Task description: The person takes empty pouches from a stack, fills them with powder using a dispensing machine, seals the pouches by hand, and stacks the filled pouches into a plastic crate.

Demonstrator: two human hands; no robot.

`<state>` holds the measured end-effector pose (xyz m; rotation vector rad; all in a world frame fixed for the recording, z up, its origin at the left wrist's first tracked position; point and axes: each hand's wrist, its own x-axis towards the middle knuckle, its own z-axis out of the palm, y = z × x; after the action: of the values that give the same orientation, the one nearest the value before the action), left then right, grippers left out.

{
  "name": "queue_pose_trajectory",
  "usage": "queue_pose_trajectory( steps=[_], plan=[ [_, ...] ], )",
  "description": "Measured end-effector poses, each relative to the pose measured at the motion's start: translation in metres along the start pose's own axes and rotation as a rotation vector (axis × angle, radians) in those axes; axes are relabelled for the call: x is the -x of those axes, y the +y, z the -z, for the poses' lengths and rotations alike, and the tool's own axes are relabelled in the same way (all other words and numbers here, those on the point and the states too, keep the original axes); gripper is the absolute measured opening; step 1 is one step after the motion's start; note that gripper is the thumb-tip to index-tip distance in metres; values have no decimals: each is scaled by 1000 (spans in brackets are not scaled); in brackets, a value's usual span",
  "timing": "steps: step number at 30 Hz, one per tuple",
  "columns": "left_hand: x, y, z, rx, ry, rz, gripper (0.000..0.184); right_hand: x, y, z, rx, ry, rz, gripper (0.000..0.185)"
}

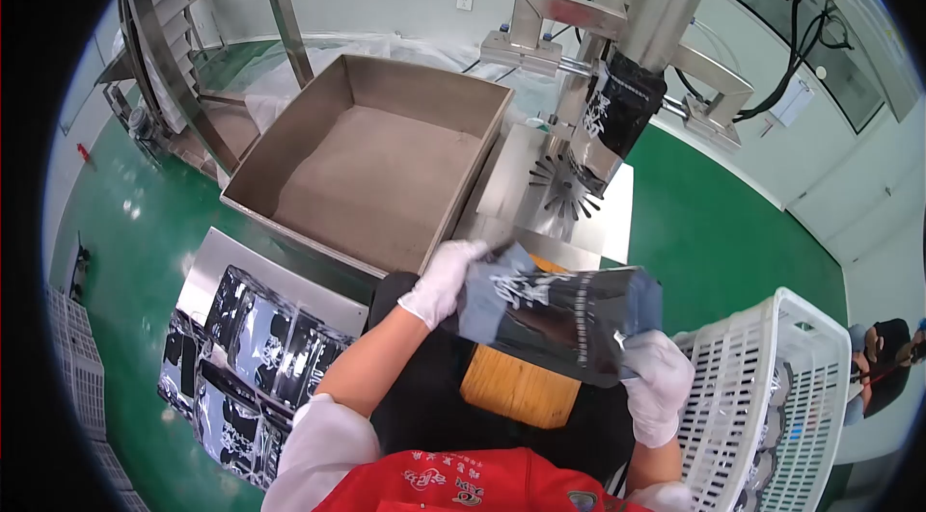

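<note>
A black printed pouch (550,305) is stretched between my two gloved hands, above a wooden surface (521,387). My left hand (446,282) is closed on its left end, and my right hand (658,385) grips its lower right corner. A second black pouch (617,112) hangs on the steel filling spout (666,1), between two metal clamp arms, over a slotted steel plate (564,189). Several flat black pouches (256,343) lie in stacks on a metal sheet (207,266) at the lower left.
A large steel tray (463,88) with brown powder stands at the centre left. At the right is a white basket (723,367) holding several packed pouches. White crates (82,367) line the far left. Part of a person (883,367) shows at the right edge.
</note>
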<state>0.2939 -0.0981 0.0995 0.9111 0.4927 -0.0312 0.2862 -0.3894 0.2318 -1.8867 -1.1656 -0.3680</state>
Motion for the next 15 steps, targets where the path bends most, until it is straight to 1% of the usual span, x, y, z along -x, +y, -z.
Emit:
queue_pose_trajectory(
  steps=[1, 2, 3, 4, 5, 6, 7, 8, 9, 11, 12, 13, 14, 15],
  plan=[
    [-12, -13, 4, -87, -36, -19, 21, 4, 8, -1, 15, 78, -29, 20],
    [-20, -17, 3, -242, -40, -2, 22, 5, 12, -1, 50, 150, -87, 31],
    [-32, -17, -1, -400, -46, 14, 23, 3, 23, -2, 118, 239, -35, 37],
    [-53, -16, -4, -538, -47, -102, 22, 7, 34, -1, 147, 303, -117, 37],
    [-74, 3, -12, -719, -15, -170, 22, 7, 45, 1, 177, 366, -200, 38],
    [-124, 10, -3, -1126, -41, -827, 24, -1, 55, 1, 329, 395, -67, 35],
    [-177, 29, 0, -1392, 127, -1183, 24, -15, 56, 5, 325, 323, -122, 32],
    [-205, 57, -16, -975, 249, -982, 30, -23, 67, 4, 298, 273, -168, 30],
    [-232, 88, -29, -806, 240, -626, 36, -28, 78, 3, 274, 222, -219, 30],
    [-292, 106, -47, -480, 138, -747, 46, -42, 97, -2, 300, 97, -359, 30],
    [-349, 111, -40, -284, 64, -612, 49, -49, 110, -4, 258, 47, -385, 31],
    [-376, 110, -38, -88, -3, -473, 52, -52, 124, -6, 136, 9, -564, 35],
    [-394, 93, -31, -86, -6, -445, 52, -58, 134, -5, 95, -14, -632, 38],
    [-381, 91, -37, -65, 18, -458, 49, -64, 143, -3, 49, -29, -696, 41]
  ],
)
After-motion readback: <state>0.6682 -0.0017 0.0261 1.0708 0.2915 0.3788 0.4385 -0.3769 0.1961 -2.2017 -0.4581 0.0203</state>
